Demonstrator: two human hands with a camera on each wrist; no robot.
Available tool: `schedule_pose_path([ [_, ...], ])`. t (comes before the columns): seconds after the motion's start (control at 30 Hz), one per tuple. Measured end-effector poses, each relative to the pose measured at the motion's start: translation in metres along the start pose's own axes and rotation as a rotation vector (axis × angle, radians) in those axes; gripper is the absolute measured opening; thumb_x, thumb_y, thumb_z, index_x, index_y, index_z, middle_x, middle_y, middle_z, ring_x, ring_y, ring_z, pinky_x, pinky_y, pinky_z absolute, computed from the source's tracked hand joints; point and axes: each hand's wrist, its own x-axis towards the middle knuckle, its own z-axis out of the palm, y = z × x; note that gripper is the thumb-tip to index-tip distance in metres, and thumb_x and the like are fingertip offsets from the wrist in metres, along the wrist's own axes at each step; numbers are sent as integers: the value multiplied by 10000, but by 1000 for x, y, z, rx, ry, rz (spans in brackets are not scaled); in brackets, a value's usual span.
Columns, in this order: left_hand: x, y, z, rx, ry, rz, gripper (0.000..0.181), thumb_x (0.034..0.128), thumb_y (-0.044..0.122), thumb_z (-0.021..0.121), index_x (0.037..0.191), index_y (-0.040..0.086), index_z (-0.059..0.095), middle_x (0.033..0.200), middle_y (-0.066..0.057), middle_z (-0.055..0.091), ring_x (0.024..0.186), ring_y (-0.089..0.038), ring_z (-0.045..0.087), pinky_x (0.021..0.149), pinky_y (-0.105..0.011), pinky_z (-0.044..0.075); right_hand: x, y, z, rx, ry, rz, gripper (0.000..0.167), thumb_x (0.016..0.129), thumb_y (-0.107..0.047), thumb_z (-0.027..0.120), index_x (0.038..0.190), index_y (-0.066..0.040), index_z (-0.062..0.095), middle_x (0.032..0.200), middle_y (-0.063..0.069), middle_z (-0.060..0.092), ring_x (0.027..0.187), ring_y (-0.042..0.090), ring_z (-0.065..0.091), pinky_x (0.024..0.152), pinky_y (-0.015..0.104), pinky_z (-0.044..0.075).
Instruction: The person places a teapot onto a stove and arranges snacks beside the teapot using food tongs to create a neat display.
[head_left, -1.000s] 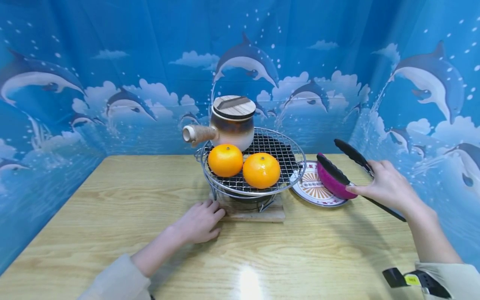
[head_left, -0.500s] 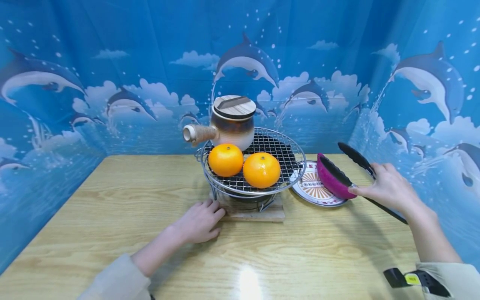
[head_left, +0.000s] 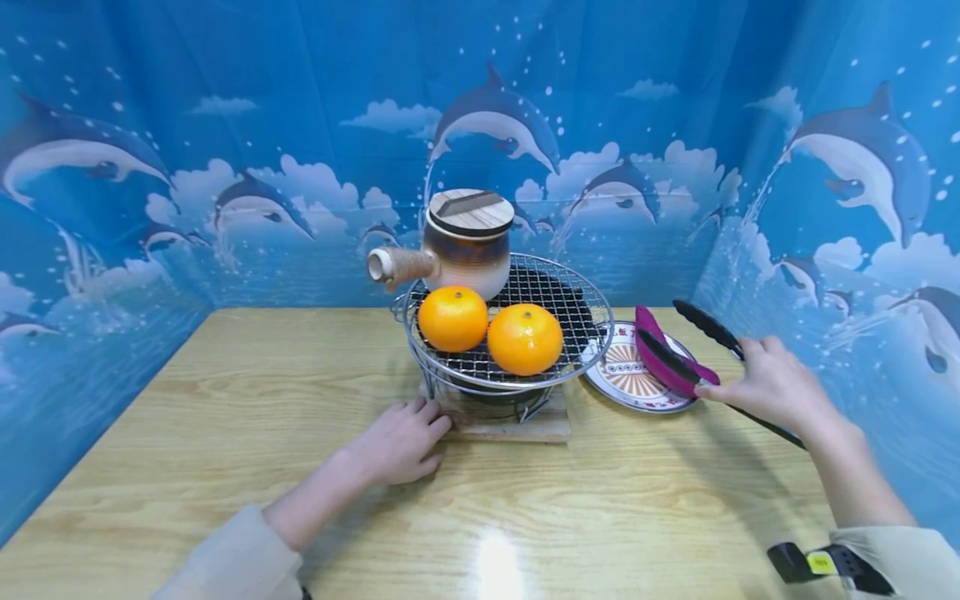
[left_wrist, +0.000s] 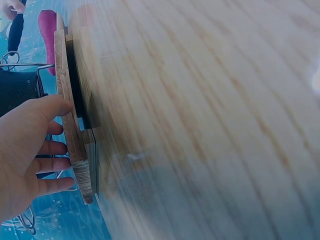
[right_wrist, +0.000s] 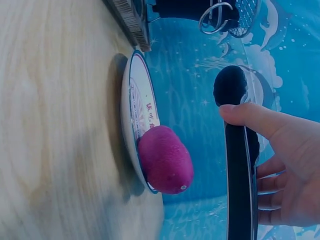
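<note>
My right hand (head_left: 780, 387) holds a pair of black-tipped tongs (right_wrist: 237, 175), their arms spread apart. They hang over the right side of a patterned plate (head_left: 622, 379), where a purple sweet potato (right_wrist: 166, 161) lies. One tong arm crosses in front of the sweet potato in the head view; the right wrist view shows a gap between them. My left hand (head_left: 401, 442) rests its fingertips against the wooden board (left_wrist: 72, 120) under a small grill stove, fingers loosely bent. Two oranges (head_left: 452, 319) sit on the wire grate (head_left: 573, 292) above.
Behind the oranges, a lidded clay pot (head_left: 472, 267) stands on the grate, its cord-wrapped handle (head_left: 408, 265) pointing left. A blue dolphin curtain (head_left: 315, 100) encloses the back and sides of the wooden table (head_left: 247, 392).
My right hand has lowered and tilted the tongs, so the near arm covers more of the sweet potato in the head view. The left hand stays put.
</note>
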Motion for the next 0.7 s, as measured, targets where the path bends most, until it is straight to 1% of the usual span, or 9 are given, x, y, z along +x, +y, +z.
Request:
schedule_pose_path([
  [0.2, 0, 0, -2, -6, -18, -6, 273, 784, 316, 651, 916, 105, 542, 875, -60, 522, 793, -234, 525, 611, -353, 454, 2, 3, 5, -21, 0, -15, 1239, 641, -765, 590, 1289, 241, 270, 1182, 462, 294, 1011, 592, 370, 749, 667, 371],
  [0.43, 0, 0, -2, -4, -28, -10, 266, 785, 316, 647, 921, 112, 543, 887, -55, 522, 806, -232, 525, 620, -355, 453, -1, 5, 9, -36, 8, -27, 1170, 635, -676, 679, 1267, 235, 305, 1156, 448, 318, 979, 589, 382, 708, 651, 385],
  [0.7, 0, 0, -2, -9, -37, -9, 272, 792, 331, 642, 924, 112, 549, 887, -55, 525, 805, -232, 523, 619, -355, 456, -4, 5, 12, -67, 7, -39, 1126, 626, -657, 699, 1231, 226, 349, 1136, 441, 338, 959, 600, 387, 691, 645, 387],
])
